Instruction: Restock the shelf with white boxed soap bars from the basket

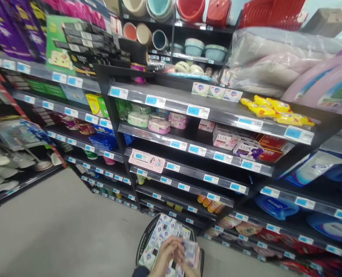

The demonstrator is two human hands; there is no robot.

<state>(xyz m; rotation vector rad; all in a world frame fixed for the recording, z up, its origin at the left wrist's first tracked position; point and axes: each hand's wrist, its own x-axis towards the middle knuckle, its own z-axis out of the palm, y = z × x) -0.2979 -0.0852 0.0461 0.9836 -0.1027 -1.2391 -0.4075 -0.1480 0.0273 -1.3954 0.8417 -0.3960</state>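
Low in the view, my left hand (170,248) and my right hand (189,268) are close together over a black shopping basket (140,248). Between them is a small stack of boxed soap (192,251), pale with coloured print and blurred. My right hand is closed round it from below; my left hand's curled fingers press at its left side. Many similar white soap boxes (159,232) fill the basket in rows beneath. On the upper shelf, three more white soap boxes (216,92) stand in a line beside yellow packets (270,109).
A dark shelf rack (171,96) with blue price tags rises in front of me. LUX soap boxes (224,138) and pink and green packs (158,125) sit one level lower. Blue bottles (276,206) stand at right. Grey floor (81,231) stretches left of the basket.
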